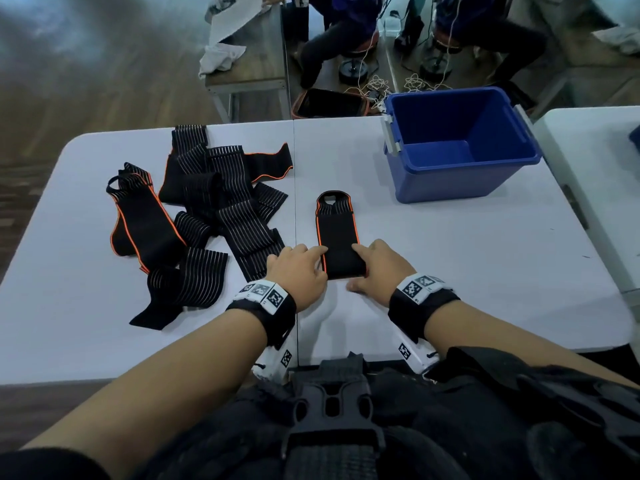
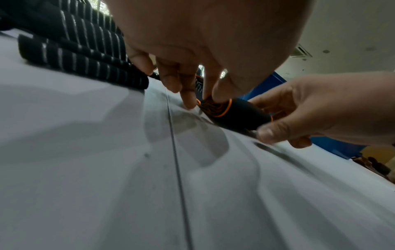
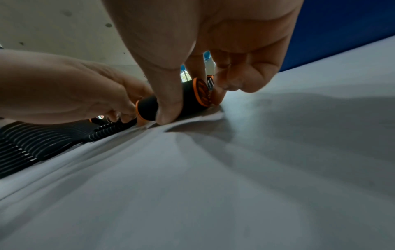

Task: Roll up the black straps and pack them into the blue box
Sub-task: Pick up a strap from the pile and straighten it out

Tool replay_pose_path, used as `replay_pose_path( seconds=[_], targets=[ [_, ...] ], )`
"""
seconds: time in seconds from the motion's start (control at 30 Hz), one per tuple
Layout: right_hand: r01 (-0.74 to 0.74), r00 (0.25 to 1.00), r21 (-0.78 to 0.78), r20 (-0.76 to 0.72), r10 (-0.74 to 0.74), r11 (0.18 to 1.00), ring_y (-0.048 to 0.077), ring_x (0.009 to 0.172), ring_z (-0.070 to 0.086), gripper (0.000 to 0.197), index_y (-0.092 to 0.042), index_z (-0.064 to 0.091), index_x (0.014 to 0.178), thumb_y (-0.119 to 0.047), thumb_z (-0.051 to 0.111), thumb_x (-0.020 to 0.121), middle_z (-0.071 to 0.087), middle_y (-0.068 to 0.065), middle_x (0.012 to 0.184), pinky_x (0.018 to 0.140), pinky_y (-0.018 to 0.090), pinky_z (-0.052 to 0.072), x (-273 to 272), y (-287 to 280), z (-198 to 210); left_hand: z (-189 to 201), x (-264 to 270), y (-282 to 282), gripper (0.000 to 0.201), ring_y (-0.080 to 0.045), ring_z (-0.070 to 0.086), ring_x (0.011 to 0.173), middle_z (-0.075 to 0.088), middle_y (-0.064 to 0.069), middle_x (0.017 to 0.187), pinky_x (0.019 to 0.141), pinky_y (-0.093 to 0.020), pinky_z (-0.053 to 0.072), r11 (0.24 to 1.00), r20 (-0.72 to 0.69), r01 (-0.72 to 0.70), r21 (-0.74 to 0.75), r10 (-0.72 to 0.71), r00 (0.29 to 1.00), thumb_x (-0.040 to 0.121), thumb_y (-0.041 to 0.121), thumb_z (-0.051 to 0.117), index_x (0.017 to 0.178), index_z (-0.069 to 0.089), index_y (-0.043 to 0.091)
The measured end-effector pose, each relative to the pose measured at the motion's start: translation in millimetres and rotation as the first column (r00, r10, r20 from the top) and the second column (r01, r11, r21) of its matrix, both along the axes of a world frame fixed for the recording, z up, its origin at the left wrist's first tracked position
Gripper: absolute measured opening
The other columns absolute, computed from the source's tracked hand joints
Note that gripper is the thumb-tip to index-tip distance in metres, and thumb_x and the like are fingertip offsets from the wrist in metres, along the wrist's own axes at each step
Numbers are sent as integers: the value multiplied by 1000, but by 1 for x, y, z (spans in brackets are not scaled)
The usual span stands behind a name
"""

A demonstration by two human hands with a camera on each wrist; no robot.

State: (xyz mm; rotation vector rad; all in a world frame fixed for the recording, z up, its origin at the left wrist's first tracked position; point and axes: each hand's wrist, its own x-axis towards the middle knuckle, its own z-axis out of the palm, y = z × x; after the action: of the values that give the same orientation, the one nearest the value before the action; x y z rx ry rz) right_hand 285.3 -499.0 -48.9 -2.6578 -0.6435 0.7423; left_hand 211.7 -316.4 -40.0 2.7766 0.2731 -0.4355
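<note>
The rolling step is in hand: one black strap lies flat near the middle of the white table, its near end already wound into a tight roll that shows orange-edged coils at each end. The left hand pinches the roll's left end, and the right hand grips its right end with the thumb behind and fingers curled over. How many turns are wound is hard to judge from the blurred wrist views. The next move likely calls for pushing the roll toward the far end evenly, keeping both edges aligned. The blue box stands far right, with nothing visible inside; the heap of loose straps waits at left.
</note>
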Motion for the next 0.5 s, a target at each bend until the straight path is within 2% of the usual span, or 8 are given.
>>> replay_pose_path(
  seconds=[0.07,0.13,0.2,0.23,0.3,0.37,0.43,0.5],
  targets=[
    [-3,1000,-23,-1,3,1000,30,108,57,75,-31,39,147,-37,74,81,44,7,119,92,36,48,6,-1,0,-1,3,4,60,-28,49,120,56,0,124,100,-50,35,1000,-32,19,16,-18,999,93,37,50,151,35,37],
    [55,998,37,-17,-54,998,31,110,58,71,-30,44,146,-30,75,82,51,9,116,91,31,45,12,0,1,-4,6,6,59,-27,50,120,57,0,122,100,-49,35,1000,-47,-11,-5,11,999,94,44,55,150,36,40],
    [133,990,173,-74,-122,976,27,106,63,56,-25,59,134,-23,77,81,65,8,112,86,26,44,15,1,0,-7,9,7,52,-26,52,119,59,1,118,98,-48,35,996,-37,-73,-46,72,997,96,47,54,145,42,44],
    [181,981,240,-112,-158,954,26,100,65,42,-23,67,122,-19,76,81,71,5,104,83,27,46,17,1,-1,-8,10,6,46,-26,54,117,61,2,116,97,-47,36,992,-23,-105,-70,103,994,97,48,53,142,46,45],
    [265,960,320,-179,-217,909,19,81,66,18,-22,72,101,-18,73,84,71,-2,81,73,27,49,20,1,-3,-8,14,6,36,-25,59,112,66,4,111,95,-46,34,977,-12,-169,-131,169,986,99,50,49,134,55,45],
    [347,931,338,-240,-277,875,11,70,61,6,-23,71,92,-25,71,87,65,-10,70,65,25,44,26,4,-6,-8,18,6,33,-26,61,112,71,4,112,101,-47,32,950,-38,-243,-198,240,970,100,52,44,128,59,42],
    [378,916,313,-262,-303,871,15,68,59,19,-18,71,84,-35,68,89,65,-5,71,63,27,42,32,6,-9,-7,22,7,33,-28,61,111,72,3,110,108,-49,29,916,-78,-314,-248,304,949,101,55,39,115,64,39],
    [369,920,258,-236,-312,893,20,63,53,38,-8,68,78,-43,64,92,61,4,68,60,30,38,36,7,-8,-5,28,6,39,-28,61,100,70,4,95,111,-52,28,896,-113,-354,-266,336,935,101,57,36,91,64,31]
  ],
)
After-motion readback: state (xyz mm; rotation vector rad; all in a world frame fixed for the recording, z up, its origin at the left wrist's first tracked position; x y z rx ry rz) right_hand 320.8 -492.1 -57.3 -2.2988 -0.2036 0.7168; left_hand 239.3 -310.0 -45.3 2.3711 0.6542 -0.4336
